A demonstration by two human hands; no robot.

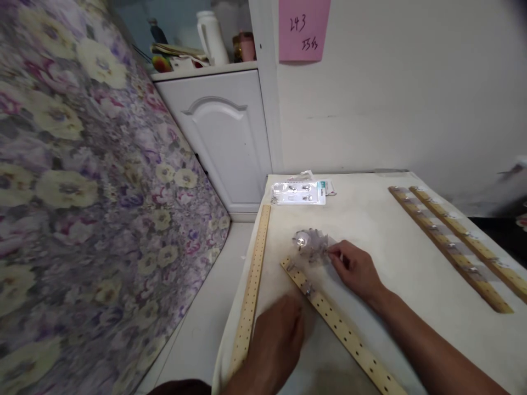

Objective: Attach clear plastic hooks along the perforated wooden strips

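My right hand (356, 269) is at the right edge of a small pile of clear adhesive hooks (310, 244) with shiny metal parts. Its thumb and forefinger pinch one of the clear hooks there. A pale wooden strip with rows of holes (341, 323) runs diagonally below the pile, two clear hooks (307, 288) fixed near its far end. Beside that strip, my left hand (278, 334) is curled closed and blurred; whatever it may hold is hidden. Another perforated strip (255, 269) lies along the table's left edge, partly behind my left hand.
Two wooden strips bearing clear hooks (448, 244) lie at the right of the white-covered table (358, 206). Clear hook packaging (298, 193) sits at the back left. Behind stand a white cabinet (222, 131) and a wall; a floral curtain (102, 192) hangs at the left.
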